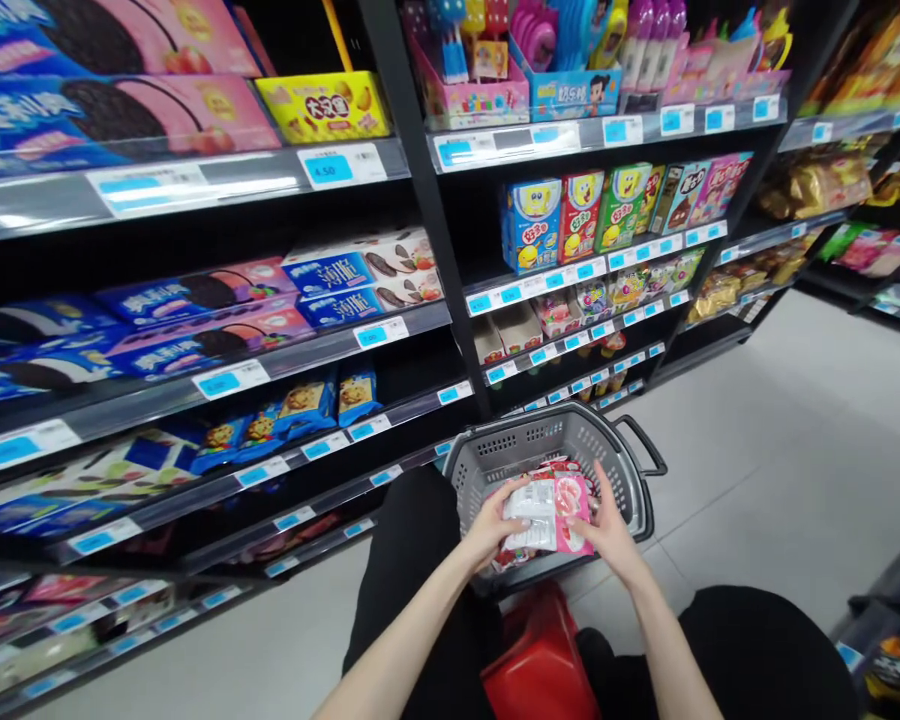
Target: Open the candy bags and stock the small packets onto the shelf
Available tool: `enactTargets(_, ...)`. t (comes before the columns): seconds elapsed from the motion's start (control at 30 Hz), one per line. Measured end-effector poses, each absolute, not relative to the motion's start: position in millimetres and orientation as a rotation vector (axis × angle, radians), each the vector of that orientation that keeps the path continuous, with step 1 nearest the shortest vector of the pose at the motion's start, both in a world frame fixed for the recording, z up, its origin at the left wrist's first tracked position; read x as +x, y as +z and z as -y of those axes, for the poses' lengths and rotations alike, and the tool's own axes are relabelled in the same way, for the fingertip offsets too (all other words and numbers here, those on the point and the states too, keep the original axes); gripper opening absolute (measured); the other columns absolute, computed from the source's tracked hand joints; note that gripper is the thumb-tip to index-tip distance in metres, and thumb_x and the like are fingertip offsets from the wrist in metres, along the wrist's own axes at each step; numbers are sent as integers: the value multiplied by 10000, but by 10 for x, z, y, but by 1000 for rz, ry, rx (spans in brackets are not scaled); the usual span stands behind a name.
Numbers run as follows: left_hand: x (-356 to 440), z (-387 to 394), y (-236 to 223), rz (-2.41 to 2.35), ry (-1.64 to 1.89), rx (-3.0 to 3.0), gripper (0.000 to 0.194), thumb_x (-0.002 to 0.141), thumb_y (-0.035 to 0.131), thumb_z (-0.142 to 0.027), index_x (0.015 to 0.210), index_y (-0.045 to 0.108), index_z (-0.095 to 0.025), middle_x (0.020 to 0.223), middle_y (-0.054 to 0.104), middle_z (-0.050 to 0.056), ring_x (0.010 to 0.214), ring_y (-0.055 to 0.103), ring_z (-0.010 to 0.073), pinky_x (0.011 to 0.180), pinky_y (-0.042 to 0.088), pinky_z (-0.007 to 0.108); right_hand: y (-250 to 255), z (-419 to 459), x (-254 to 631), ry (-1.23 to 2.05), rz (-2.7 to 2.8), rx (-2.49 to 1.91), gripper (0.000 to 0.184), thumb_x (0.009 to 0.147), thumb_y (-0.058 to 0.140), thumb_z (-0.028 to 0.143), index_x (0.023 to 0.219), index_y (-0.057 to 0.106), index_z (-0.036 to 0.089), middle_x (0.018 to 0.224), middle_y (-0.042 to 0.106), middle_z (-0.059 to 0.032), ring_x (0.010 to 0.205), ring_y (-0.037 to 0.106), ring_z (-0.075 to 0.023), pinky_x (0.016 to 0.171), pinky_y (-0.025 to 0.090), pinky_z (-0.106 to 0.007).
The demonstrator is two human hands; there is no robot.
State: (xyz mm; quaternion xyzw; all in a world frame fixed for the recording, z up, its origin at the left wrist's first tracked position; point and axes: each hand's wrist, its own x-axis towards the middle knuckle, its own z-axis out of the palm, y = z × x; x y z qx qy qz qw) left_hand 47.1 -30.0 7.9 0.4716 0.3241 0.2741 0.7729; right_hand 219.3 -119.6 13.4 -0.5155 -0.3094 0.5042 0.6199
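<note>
A pink and white snack packet [547, 512] lies between my two hands, over the inside of a grey plastic basket [487, 456]. My left hand [493, 525] grips its left side, thumb on top. At the packet's right edge my right hand [607, 520] holds on, with the thumb on the pink part and a finger stretched along the side. Beneath it, more red and white packets [557, 467] lie in the basket, partly hidden by the held packet and my hands.
Shelves on the left carry blue and pink biscuit boxes [195, 295] and blue cookie packs [307, 400]. Ahead stand small cartoon snack boxes [532, 225]. A red stool-like object [540, 660] is between my legs. Pale tiled floor [757, 450] stretches to the right. The basket's handle [649, 445] juts out right.
</note>
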Motion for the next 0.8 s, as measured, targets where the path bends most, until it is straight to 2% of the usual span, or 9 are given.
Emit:
enactTargets(0.13, 410, 262, 75, -808, 625, 1254, 567, 541, 744, -268, 1083, 608, -177, 1077, 622, 71, 928, 575, 234, 798, 449, 315, 23, 1204, 2253, 1287, 796, -1189, 484, 584, 733, 266, 1047, 616, 186, 1011, 662, -87, 916, 617, -245, 823, 475, -395)
enactTargets(0.23, 391, 262, 106, -876, 621, 1404, 430, 593, 701, -270, 1010, 657, -176, 1030, 658, 61, 945, 584, 251, 847, 437, 334, -41, 1196, 2236, 1205, 774, -1320, 414, 577, 732, 296, 956, 670, 144, 910, 691, -102, 816, 639, -248, 778, 494, -407)
enactTargets(0.37, 399, 267, 111, -971, 678, 1491, 240, 635, 654, -263, 852, 713, -180, 937, 689, 55, 912, 608, 257, 857, 441, 346, 49, 1201, 2191, 1084, 863, -1330, 417, 567, 740, 254, 968, 674, 161, 1006, 659, -99, 903, 609, -237, 823, 477, -375)
enactTargets(0.47, 406, 252, 104, -997, 689, 1486, 212, 647, 635, -264, 823, 718, -181, 900, 697, 49, 893, 618, 256, 833, 456, 342, 120, 1205, 2162, 1060, 941, -1308, 433, 577, 734, 229, 1000, 660, 175, 1053, 632, -95, 947, 590, -230, 843, 467, -353)
enactTargets(0.6, 395, 221, 118, -985, 686, 1503, 209, 658, 618, -265, 818, 719, -176, 890, 699, 44, 880, 624, 253, 818, 462, 333, 48, 1178, 2131, 958, 995, -1382, 324, 648, 683, 264, 961, 679, 181, 1000, 652, -99, 930, 593, -234, 844, 462, -374)
enactTargets(0.73, 364, 206, 152, -952, 625, 1572, 249, 691, 590, -283, 884, 704, -176, 948, 685, 41, 903, 615, 242, 842, 447, 329, -36, 1151, 2133, 813, 1027, -1465, 205, 678, 657, 283, 858, 714, 201, 912, 684, -95, 874, 606, -240, 837, 460, -406)
enactTargets(0.8, 352, 204, 164, -933, 598, 1607, 274, 707, 576, -297, 925, 692, -179, 981, 675, 41, 907, 612, 232, 846, 443, 327, -29, 1152, 2157, 866, 1014, -1432, 218, 663, 675, 280, 865, 712, 204, 941, 681, -96, 900, 603, -246, 847, 458, -405)
